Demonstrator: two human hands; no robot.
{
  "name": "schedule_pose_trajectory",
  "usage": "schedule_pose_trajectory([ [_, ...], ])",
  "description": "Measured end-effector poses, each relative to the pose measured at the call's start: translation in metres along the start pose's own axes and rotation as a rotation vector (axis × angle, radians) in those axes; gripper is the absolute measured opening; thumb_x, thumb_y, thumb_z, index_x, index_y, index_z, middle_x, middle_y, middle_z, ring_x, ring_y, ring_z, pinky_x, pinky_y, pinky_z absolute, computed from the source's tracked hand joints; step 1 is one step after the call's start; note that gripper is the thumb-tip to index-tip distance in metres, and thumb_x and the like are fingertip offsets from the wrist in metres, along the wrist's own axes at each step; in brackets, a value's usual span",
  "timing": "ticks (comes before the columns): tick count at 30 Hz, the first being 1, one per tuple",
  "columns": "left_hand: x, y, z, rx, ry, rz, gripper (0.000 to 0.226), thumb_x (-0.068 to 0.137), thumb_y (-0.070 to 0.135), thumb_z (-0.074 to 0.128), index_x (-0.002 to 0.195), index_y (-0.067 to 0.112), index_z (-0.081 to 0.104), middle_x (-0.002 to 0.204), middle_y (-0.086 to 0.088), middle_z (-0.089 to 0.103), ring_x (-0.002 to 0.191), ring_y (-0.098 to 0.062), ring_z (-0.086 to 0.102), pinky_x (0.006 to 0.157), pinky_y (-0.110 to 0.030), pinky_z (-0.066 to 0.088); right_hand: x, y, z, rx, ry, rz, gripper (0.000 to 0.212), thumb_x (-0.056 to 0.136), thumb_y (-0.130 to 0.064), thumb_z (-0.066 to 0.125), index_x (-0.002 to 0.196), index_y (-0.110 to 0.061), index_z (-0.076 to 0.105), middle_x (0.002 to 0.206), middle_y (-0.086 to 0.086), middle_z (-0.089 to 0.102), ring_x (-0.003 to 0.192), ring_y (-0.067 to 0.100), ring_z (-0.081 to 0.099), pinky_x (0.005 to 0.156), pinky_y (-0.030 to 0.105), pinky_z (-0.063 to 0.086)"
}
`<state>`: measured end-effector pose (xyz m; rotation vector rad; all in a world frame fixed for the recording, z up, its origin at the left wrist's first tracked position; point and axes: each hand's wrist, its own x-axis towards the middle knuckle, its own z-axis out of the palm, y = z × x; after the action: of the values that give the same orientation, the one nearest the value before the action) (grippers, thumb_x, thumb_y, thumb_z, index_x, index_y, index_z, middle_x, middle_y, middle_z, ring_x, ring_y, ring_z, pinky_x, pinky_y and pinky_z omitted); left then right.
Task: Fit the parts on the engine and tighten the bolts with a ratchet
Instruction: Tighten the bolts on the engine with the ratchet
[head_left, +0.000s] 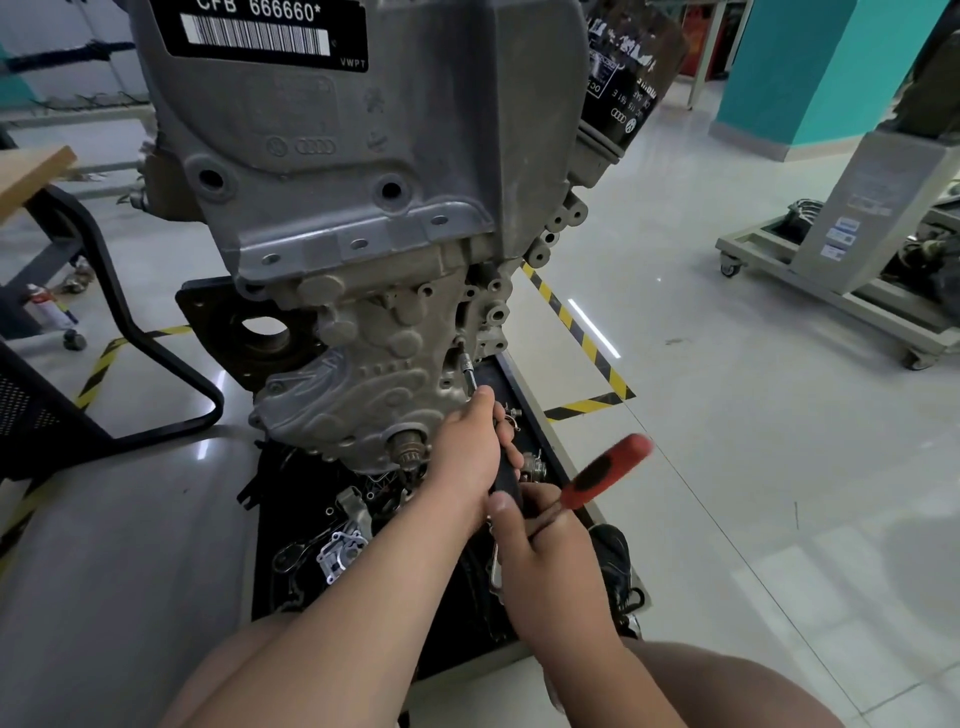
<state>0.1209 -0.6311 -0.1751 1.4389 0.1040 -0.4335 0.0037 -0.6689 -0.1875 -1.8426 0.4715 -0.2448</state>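
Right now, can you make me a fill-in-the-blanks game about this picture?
The right hand grips a ratchet with a ____ handle.
The left hand holds the extension against the engine, whose label reads CFB ____.
The floor tape is yellow and ____.
Missing words: red, 666660, black.

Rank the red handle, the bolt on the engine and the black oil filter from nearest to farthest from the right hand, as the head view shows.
1. The red handle: juts from the grip of the right hand, to its right.
2. The bolt: up and to the left, low on the engine.
3. The black oil filter: far up, at the engine's top right.
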Motion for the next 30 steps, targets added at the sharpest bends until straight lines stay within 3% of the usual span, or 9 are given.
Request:
schedule_pose_trajectory([
  [3,-0.001,0.001,-0.002,0.032,0.012,-0.017,0.038,0.102,0.036,0.040,0.071,0.016,0.050,0.044,0.008,0.049,0.035,-0.011,0.049,0.039,-0.017,0.040,0.001,0.007,-0.001,-0.466,0.009,-0.107,0.044,0.084,-0.066,0.023,0.110,-0.036,0.041,0.064,-0.011,0.051,0.058,0.004,0.050,0.052,0.024,0.036],
  [5,-0.001,0.001,-0.001,0.006,0.011,-0.044,0.037,0.101,0.036,0.042,0.072,0.016,0.050,0.045,0.007,0.049,0.035,-0.011,0.049,0.038,-0.016,0.039,0.001,0.008,0.000,-0.452,0.070,-0.123,0.044,0.085,-0.066,0.025,0.116,-0.037,0.036,0.067,-0.013,0.053,0.061,0.003,0.052,0.053,0.023,0.038],
  [8,-0.002,0.003,0.000,-0.126,-0.042,-0.109,0.035,0.101,0.037,0.045,0.072,0.016,0.048,0.048,0.004,0.047,0.037,-0.016,0.047,0.042,-0.023,0.040,0.000,0.009,0.004,-0.100,0.107,-0.047,0.031,0.093,-0.049,0.045,0.117,-0.029,0.043,0.070,-0.006,0.061,0.067,0.009,0.061,0.064,0.031,0.049],
  [10,-0.002,0.004,0.000,-0.182,-0.076,-0.134,0.034,0.101,0.036,0.046,0.073,0.016,0.047,0.050,0.003,0.047,0.038,-0.016,0.046,0.041,-0.024,0.041,0.001,0.002,0.005,0.178,0.103,0.034,0.018,0.096,-0.038,0.049,0.106,-0.023,0.051,0.066,-0.001,0.061,0.059,0.013,0.058,0.060,0.032,0.047],
  [14,-0.007,0.006,-0.004,-0.313,-0.151,-0.183,0.032,0.101,0.037,0.046,0.079,0.015,0.052,0.054,0.003,0.049,0.041,-0.014,0.048,0.042,-0.023,0.044,0.000,-0.008,0.006,0.690,0.037,0.325,0.033,0.102,-0.034,0.042,0.087,-0.008,0.054,0.054,0.005,0.049,0.039,0.016,0.038,0.041,0.026,0.036],
  [18,-0.013,0.006,-0.007,-0.276,-0.202,-0.173,0.030,0.101,0.039,0.046,0.091,0.013,0.058,0.058,0.001,0.057,0.046,-0.017,0.056,0.050,-0.026,0.050,0.002,-0.013,0.007,1.128,-0.066,0.482,0.032,0.102,-0.040,0.041,0.096,-0.015,0.061,0.052,0.003,0.040,0.034,0.012,0.024,0.037,0.025,0.032],
  [23,-0.017,0.003,-0.009,-0.220,-0.247,-0.154,0.031,0.100,0.040,0.046,0.105,0.010,0.054,0.064,-0.002,0.063,0.056,-0.021,0.065,0.056,-0.028,0.054,0.007,-0.010,0.004,1.413,-0.172,0.632,0.033,0.097,-0.047,0.044,0.093,-0.020,0.063,0.048,-0.004,0.035,0.028,0.007,0.023,0.034,0.021,0.029],
  [27,-0.019,-0.004,-0.014,-0.149,-0.298,-0.170,0.033,0.099,0.040,0.048,0.093,0.009,0.056,0.068,-0.006,0.067,0.063,-0.022,0.068,0.058,-0.028,0.055,0.007,-0.009,0.004,1.496,-0.216,0.667,0.040,0.089,-0.049,0.050,0.077,-0.016,0.070,0.045,-0.005,0.036,0.025,0.007,0.026,0.034,0.020,0.030],
  [30,-0.017,-0.010,-0.018,-0.014,-0.272,-0.100,0.035,0.098,0.043,0.049,0.084,0.011,0.056,0.072,-0.008,0.070,0.070,-0.023,0.068,0.074,-0.035,0.055,0.006,-0.012,0.004,1.450,-0.206,0.644,0.039,0.092,-0.049,0.050,0.075,-0.026,0.075,0.044,-0.005,0.036,0.026,0.006,0.026,0.036,0.019,0.026],
])
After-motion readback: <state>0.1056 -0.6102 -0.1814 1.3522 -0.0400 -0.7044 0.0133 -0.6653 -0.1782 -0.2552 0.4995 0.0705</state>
